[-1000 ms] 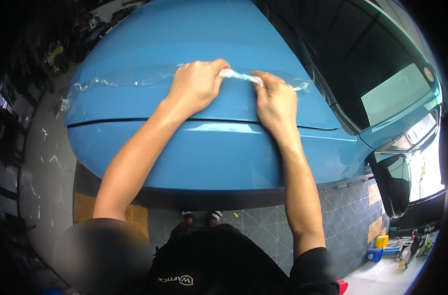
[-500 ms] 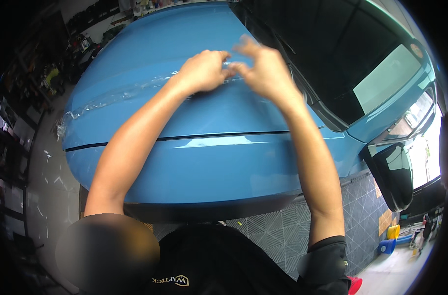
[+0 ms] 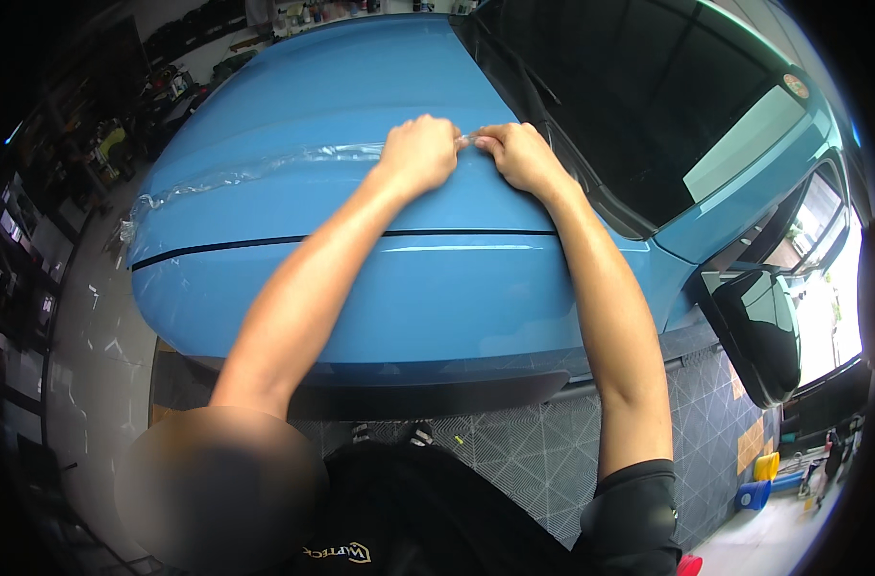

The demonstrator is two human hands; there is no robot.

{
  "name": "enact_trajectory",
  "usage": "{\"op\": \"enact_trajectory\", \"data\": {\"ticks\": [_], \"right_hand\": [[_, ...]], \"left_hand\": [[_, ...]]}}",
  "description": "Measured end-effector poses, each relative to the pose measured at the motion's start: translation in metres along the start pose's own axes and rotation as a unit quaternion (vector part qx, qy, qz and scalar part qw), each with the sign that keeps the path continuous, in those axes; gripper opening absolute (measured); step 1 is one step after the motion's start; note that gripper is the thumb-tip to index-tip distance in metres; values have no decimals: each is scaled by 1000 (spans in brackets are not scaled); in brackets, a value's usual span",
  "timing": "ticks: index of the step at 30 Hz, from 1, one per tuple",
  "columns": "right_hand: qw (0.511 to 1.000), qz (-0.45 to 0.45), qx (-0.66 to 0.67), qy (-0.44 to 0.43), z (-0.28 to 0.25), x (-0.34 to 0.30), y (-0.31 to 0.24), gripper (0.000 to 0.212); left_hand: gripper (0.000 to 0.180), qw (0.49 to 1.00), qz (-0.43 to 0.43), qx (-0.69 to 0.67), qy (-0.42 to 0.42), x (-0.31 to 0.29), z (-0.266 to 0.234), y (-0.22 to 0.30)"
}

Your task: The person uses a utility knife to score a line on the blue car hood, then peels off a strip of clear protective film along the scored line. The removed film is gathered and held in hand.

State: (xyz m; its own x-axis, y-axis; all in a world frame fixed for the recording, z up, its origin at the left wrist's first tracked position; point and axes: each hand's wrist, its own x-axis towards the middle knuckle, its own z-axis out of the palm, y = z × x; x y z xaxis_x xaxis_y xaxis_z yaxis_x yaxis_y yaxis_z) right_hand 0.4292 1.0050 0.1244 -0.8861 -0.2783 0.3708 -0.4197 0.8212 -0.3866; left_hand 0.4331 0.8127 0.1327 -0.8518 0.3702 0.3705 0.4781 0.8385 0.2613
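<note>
A crumpled strip of clear plastic film (image 3: 255, 167) runs along the blue car hood (image 3: 361, 82) from its front edge towards the windshield. My left hand (image 3: 420, 154) is closed on the film, its fingertips pinching it above the hood. Close beside it, my right hand (image 3: 516, 154) pinches the film's end between thumb and fingers. Only a short bit of film shows between the two hands. The fingers of my left hand are partly hidden behind its back.
The dark windshield (image 3: 630, 106) slopes up at the right, with the side mirror (image 3: 759, 336) sticking out below it. The blue fender (image 3: 437, 307) lies nearest me. Yellow (image 3: 766, 467) and blue buckets (image 3: 753, 495) stand on the floor at the lower right.
My right hand, blurred and with fingers apart before, has come down and closed on the film. My left hand has shifted slightly right. The view has shifted a little.
</note>
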Motion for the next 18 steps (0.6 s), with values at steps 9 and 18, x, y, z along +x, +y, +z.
{"op": "enact_trajectory", "data": {"ticks": [9,18], "right_hand": [[972,-64,-118,195,19,-9,0,31],[985,135,-15,109,18,-18,-16,29]], "left_hand": [[27,989,-28,-80,120,-24,12,3],[23,990,23,-66,120,-29,12,-3]]}}
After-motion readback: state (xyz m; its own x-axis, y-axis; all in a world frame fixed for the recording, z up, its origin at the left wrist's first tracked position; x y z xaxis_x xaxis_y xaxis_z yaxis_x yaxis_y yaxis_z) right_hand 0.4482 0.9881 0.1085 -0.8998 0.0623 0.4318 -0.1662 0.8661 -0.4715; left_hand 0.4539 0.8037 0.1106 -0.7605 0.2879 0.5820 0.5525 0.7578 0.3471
